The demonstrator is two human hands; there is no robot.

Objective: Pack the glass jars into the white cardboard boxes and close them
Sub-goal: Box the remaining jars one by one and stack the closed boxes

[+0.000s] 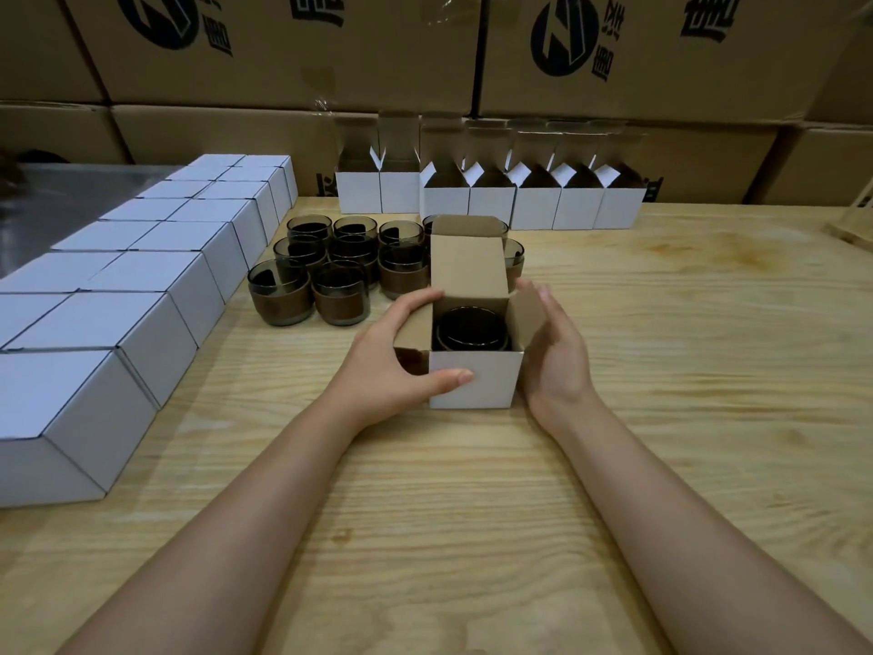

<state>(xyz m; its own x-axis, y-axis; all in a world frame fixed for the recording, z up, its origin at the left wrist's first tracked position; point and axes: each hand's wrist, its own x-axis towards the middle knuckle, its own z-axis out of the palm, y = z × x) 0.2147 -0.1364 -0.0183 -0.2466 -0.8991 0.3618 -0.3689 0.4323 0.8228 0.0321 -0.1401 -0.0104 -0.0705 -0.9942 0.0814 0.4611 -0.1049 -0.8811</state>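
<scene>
Already the glass jar (472, 329) sat inside the white box (475, 380). The left grip (401, 354) clasped its nine-o'clock flap (415, 329). The right grip (555, 352), flat-fingered, touched the three-o'clock flap (523, 314).

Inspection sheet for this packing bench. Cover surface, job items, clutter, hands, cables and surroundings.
Surface: wooden table, pale grain.
Job's things: open box with flaps up and a jar inside; loose jars clustered behind it; a row of open-topped boxes at the back, contents not visible; closed boxes in two rows on the left.
Clutter: wooden object at the right edge, cut off and unidentifiable.
Hands: left hand grips the open box's left flap, thumb on its front; right hand lies flat against the right flap.
Cables: nothing seen.
Surroundings: brown cartons stacked behind the table; grey surface far left.
</scene>
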